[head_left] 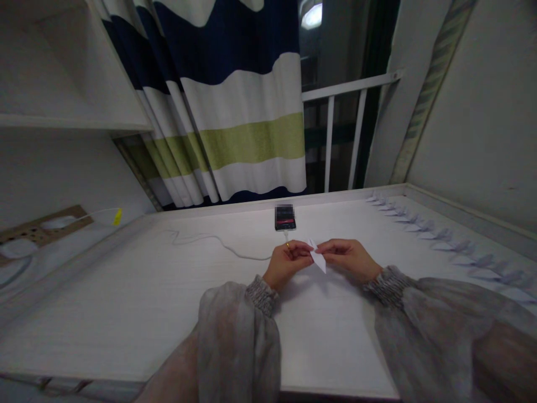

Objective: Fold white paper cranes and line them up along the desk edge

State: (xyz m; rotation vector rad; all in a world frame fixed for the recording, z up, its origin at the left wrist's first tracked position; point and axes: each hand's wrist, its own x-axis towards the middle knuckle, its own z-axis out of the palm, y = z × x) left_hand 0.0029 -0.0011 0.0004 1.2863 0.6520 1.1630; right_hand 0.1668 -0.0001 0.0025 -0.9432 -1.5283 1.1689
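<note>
A small folded piece of white paper [319, 262] is held up over the white table between my two hands. My left hand [288, 262], with a gold ring on one finger, pinches its left side. On the other side, the fingers and thumb of my right hand [349, 258] are closed on the same paper. One pointed end of the paper sticks out below the fingertips. The upper part is partly covered by my fingers.
A phone [285, 217] lies beyond my hands, with a white cable [226, 246] running left across the white table [126, 302]. Several folded white paper pieces [444, 245] stand in a row along the right side. A curtain [251, 140] hangs behind.
</note>
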